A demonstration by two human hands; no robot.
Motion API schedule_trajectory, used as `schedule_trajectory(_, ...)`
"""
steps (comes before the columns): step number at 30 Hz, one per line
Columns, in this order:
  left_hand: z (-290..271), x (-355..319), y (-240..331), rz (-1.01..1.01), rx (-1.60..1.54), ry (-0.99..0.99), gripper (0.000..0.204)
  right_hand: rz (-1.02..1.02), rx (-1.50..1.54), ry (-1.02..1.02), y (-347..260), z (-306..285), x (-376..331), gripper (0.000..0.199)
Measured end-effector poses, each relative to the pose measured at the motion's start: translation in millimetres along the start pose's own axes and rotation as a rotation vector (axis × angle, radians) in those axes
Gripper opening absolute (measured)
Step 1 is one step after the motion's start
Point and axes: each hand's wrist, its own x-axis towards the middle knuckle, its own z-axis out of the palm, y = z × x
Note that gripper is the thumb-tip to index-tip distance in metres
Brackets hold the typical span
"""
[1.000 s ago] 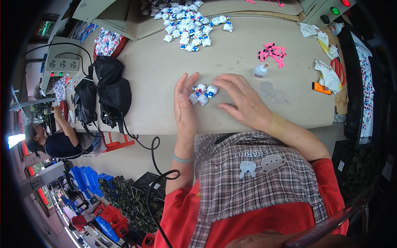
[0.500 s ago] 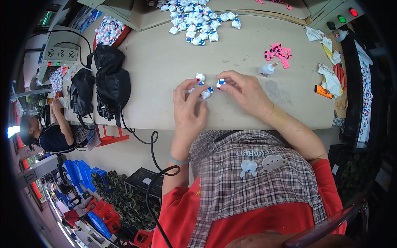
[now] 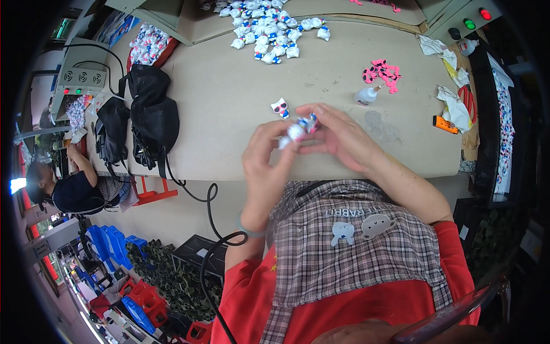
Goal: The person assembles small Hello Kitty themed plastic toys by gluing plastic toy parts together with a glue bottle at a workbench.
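Above the near edge of the beige worktable (image 3: 229,114), both hands meet over a few small white figures with blue and red markings. The left hand (image 3: 264,163) is raised off the surface, wrist bent, thumb and fingers closed on one small white figure (image 3: 293,133). The right hand (image 3: 338,137) comes in from the right with fingers curled, pinching a second figure with a blue patch (image 3: 311,121) at its fingertips, just beside the first; whether the two pieces touch is hard to tell at this size. One more figure with red glasses (image 3: 280,108) lies on the table just beyond the left fingers.

At the far edge, a heap of like white figures (image 3: 269,31) spreads out of an open cardboard box (image 3: 195,26). Right of the hands stands a small glue bottle (image 3: 365,96), with a scatter of pink pieces (image 3: 381,71) behind it. Crumpled white rags (image 3: 452,106) and an orange cutter (image 3: 446,124) lie near the right edge. A grey control box with green and red buttons (image 3: 472,17) sits at the far right corner. Black mesh bags (image 3: 150,112) hang over the left edge, beside a grey machine with small lights (image 3: 80,77). Another person (image 3: 69,186) sits lower left.
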Motion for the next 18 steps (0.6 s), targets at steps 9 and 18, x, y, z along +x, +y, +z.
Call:
schedule_trajectory(9, -5, 9, -2, 0.425, 0.370, -0.007, 0.027, 0.157, 0.417, -0.044, 10, -21, -45, 0.040)
schedule_trajectory(18, 8, 36, -41, 0.222, 0.662, -0.071, 0.036, 0.095, 0.107, -0.065, 2, -115, -184, 0.033)
